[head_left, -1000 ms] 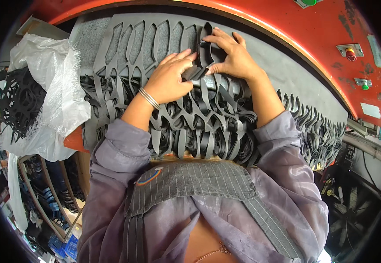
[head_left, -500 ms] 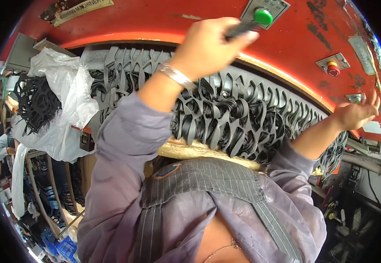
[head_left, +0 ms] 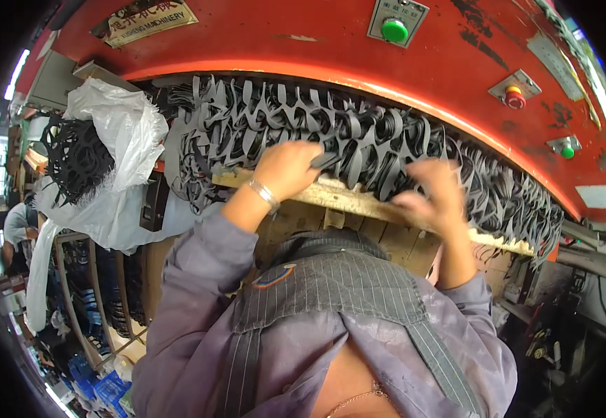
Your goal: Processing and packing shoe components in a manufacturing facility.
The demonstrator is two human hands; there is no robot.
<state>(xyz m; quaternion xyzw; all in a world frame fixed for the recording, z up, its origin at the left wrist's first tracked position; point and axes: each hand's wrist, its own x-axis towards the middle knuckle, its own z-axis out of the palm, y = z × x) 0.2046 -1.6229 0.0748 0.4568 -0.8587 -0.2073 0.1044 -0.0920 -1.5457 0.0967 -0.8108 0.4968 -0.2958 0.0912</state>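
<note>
A layer of black and grey perforated sheet scrap (head_left: 386, 132), cut into looping strips, lies along the pale, worn board (head_left: 338, 197) under the red machine. At the board's near edge, left of the middle, my left hand (head_left: 287, 167) is closed round a small dark piece whose kind I cannot make out. My right hand (head_left: 436, 191), a little blurred, hovers over the near edge of the strips further right. Its thumb and fingers are apart, and nothing shows between them.
The red machine front (head_left: 268, 42) carries a green button (head_left: 394, 30), a red knob (head_left: 515, 98) and a smaller green button (head_left: 567, 149). At left, a white woven sack (head_left: 118, 132) holds black scrap (head_left: 76, 160). A metal rack (head_left: 80, 292) stands below it; another person (head_left: 18, 226) is far left.
My left hand has come down from the green button to the board's edge, still gripping the dark piece. My right hand has moved from the machine's right side to the strips. The strip layer's position has changed.
</note>
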